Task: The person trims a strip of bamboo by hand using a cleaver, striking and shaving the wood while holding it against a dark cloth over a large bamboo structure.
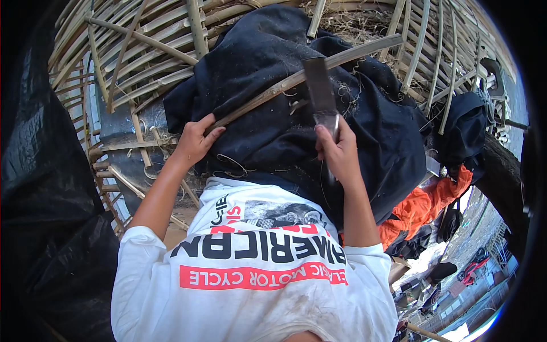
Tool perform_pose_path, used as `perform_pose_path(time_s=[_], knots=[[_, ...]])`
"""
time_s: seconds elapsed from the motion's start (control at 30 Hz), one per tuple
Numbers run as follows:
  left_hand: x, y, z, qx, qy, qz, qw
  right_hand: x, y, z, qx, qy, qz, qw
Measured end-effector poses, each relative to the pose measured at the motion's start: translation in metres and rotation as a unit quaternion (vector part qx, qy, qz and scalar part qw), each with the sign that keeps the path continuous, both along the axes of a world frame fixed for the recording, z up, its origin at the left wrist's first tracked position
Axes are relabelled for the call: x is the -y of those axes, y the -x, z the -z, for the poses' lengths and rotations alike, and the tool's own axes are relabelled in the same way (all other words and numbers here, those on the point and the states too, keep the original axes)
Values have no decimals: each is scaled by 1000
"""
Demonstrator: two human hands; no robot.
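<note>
Wooden strip (268, 93), long and slightly bent, slants across wrinkled black cloth (250, 51). Our left hand (196, 141) pinches its lower end; our right hand (338, 150) grips a flat, broad-bladed knife (321, 94) crossing it. Blade contact: we can't tell.

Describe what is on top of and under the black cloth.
Pale scraps lie on the black cloth; a wooden strip, held in the left hand, crosses over it. Whatever is underneath is covered and cannot be seen.

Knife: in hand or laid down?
In hand: the right hand grips the knife, which crosses in front of the stick.
</note>
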State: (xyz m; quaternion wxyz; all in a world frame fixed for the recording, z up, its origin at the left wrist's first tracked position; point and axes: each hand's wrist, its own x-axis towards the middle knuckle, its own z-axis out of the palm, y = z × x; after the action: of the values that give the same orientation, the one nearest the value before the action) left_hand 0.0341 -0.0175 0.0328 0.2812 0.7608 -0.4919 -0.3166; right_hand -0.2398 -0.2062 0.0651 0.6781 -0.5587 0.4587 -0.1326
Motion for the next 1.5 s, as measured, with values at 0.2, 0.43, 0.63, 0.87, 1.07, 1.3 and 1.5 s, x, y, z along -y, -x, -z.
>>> perform_pose_path(time_s=[0.2,0.43,0.63,0.87,1.07,1.3,1.5], knots=[[0,0,-9,-10,-1,-31,999,32,18,-8,15,43,90,995],[-2,0,-17,27,-10,-25,999,55,23,-12,77,71,164,981],[-3,-1,-6,-20,0,-13,1000,64,22,-14,64,99,139,983],[2,-9,2,-40,-41,-4,998,70,9,-19,74,137,147,977],[3,-12,11,-65,-34,-5,997,47,2,-6,162,152,288,931],[3,-12,13,-81,-26,-24,996,26,8,9,-20,308,156,938],[6,-17,14,-114,-50,-35,992,44,-9,-3,-95,436,47,893]])
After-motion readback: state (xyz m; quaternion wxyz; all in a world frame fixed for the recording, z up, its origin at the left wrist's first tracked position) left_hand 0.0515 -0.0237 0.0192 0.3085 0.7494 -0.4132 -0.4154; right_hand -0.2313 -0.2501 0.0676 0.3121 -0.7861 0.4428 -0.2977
